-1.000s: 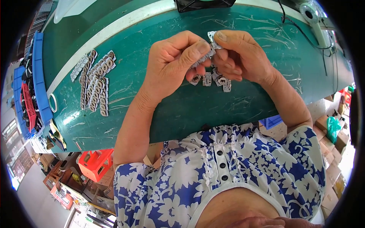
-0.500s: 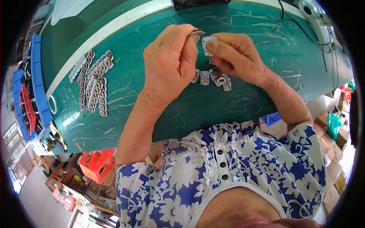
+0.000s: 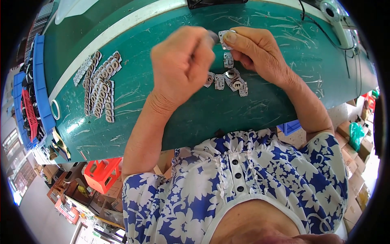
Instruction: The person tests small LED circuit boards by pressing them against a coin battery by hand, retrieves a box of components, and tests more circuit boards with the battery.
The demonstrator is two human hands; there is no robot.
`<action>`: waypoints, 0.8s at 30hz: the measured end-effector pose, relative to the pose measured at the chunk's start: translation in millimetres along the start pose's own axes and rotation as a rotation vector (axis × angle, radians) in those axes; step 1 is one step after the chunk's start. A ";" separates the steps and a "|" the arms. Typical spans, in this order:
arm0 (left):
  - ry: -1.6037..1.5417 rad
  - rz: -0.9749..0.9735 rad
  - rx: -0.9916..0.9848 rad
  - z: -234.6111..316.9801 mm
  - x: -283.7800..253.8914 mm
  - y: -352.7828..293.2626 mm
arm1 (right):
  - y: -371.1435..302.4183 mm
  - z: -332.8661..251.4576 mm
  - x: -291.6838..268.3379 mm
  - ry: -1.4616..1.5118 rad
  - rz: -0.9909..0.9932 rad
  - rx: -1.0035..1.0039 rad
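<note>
My left hand [image 3: 182, 67] is closed and smeared by motion above the green table. A small grey, dark-edged thing [image 3: 213, 36] juts from its fingertips, too blurred to name. Facing it, my right hand [image 3: 260, 55] pinches a small white circuit board [image 3: 224, 39] between thumb and fingers. Below the hands lie several loose boards, among them a plain one [image 3: 228, 60] and one with a round metal coin cell [image 3: 232, 74]. My left hand partly covers the board nearest it. Farther left, many such boards [image 3: 99, 95] lie in tight overlapping rows, most showing round cells.
The green tabletop [image 3: 142, 114] carries scratches and clear plastic scraps. A blue crate [image 3: 40, 81] with a red basket [image 3: 30, 116] stands at the left edge, near a tape ring [image 3: 55, 110]. A black tray [image 3: 215, 3] and a white stand with cable [image 3: 339, 24] are at the back.
My left hand has shifted slightly left and blurs with movement. My right hand has moved up a little with the board, uncovering more of the plain board below it.
</note>
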State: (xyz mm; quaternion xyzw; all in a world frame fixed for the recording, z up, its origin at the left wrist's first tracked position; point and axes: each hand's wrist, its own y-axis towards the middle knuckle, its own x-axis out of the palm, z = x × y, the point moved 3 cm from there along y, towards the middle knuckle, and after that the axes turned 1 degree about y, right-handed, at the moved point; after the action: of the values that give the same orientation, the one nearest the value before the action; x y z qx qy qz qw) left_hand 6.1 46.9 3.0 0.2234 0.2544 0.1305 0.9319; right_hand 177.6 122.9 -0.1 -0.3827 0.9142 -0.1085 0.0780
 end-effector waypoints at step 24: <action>-0.183 -0.434 -0.136 0.2 1.8 -4.8 | 0.9 -2.5 -6.6 -0.514 -0.326 -0.434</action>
State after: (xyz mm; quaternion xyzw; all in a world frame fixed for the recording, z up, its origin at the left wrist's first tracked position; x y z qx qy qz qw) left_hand 8.4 43.3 0.0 0.1113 0.2014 -0.0766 0.9702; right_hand 181.1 128.6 2.5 -0.5455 0.7936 0.1763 0.2037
